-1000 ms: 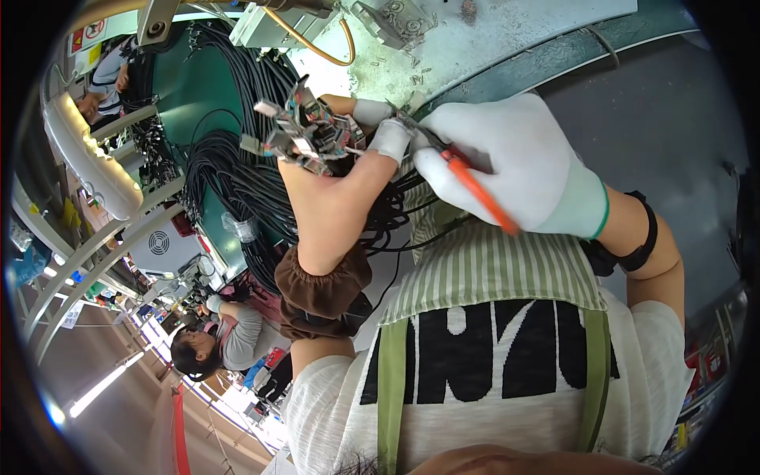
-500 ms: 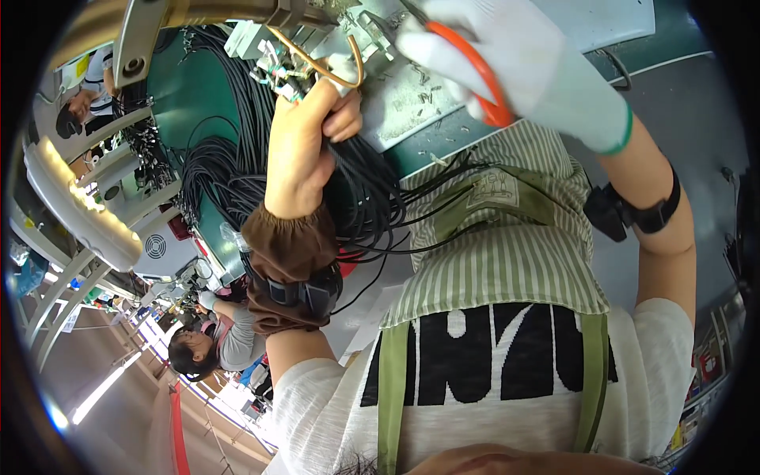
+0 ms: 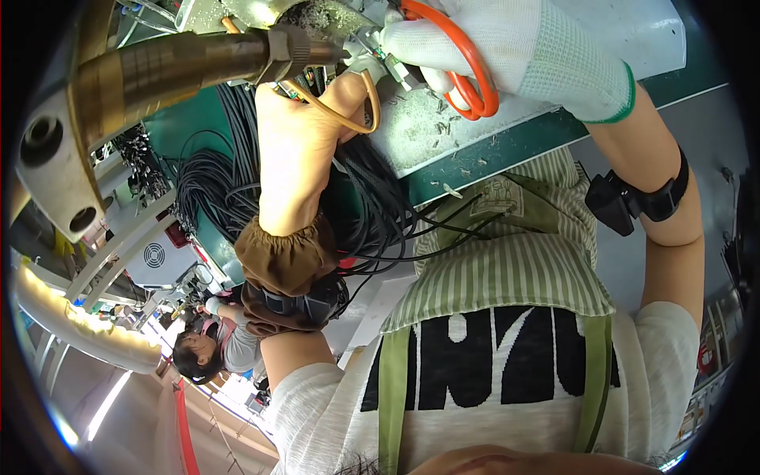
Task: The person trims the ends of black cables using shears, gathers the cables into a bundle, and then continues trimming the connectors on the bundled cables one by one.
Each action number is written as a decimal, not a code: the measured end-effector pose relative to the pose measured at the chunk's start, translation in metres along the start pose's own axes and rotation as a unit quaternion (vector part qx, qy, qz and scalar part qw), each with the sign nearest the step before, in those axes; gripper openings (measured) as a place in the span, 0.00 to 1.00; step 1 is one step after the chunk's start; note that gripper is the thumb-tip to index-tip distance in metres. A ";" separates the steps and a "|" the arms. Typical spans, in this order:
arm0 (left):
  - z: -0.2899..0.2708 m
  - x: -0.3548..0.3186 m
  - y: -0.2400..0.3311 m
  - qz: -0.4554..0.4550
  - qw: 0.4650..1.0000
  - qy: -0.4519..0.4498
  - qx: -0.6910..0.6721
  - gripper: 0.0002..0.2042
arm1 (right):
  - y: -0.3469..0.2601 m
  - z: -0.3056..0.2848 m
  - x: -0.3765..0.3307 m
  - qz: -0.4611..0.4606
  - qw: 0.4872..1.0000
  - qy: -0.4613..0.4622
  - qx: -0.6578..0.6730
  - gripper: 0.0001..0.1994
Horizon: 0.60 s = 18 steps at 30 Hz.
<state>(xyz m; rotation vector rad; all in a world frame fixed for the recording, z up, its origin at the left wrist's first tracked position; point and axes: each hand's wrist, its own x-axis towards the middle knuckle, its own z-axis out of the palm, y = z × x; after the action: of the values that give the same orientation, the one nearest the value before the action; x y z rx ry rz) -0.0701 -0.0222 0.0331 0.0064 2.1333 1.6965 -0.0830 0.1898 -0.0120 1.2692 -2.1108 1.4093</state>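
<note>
My bare left hand (image 3: 297,138), in a brown sleeve cover, is closed near the top of the bench around black cables (image 3: 372,178). The cables trail below it. Just past its fingertips is a small metal connector (image 3: 402,71). My right hand (image 3: 475,51), in a white glove with a green cuff, is closed on red-handled pliers (image 3: 484,75). Its fingers are beside the connector, and the jaws are mostly hidden. A bent copper-coloured tube (image 3: 348,119) curves in front of my left hand.
A thick brass-coloured pipe (image 3: 174,71) with a nut crosses the upper left. Small metal scraps lie on a white sheet (image 3: 419,142) over the green bench (image 3: 522,134). Coiled black cables (image 3: 206,186) lie to the left. Another person (image 3: 206,348) sits at the lower left.
The brass-coloured pipe and bent tube now appear larger and lower in view. My right hand and the pliers have shifted slightly left and up, closer to my left fingertips.
</note>
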 end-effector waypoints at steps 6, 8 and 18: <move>-0.010 -0.001 -0.009 0.038 0.992 0.004 0.121 0.13 | 0.008 0.009 -0.002 -0.161 0.950 0.044 -0.262 0.05; -0.010 -0.001 -0.013 0.050 0.989 0.008 0.137 0.15 | 0.005 0.008 -0.002 -0.153 0.949 0.041 -0.272 0.05; 0.000 -0.013 -0.015 0.061 0.987 0.040 0.143 0.18 | -0.003 0.012 -0.014 -0.038 0.991 0.068 -0.105 0.07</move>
<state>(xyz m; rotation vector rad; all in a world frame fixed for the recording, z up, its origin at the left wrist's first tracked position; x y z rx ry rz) -0.0540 -0.0290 0.0234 0.1570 2.4645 1.4591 -0.0704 0.1866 -0.0252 1.1259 -2.0352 1.1728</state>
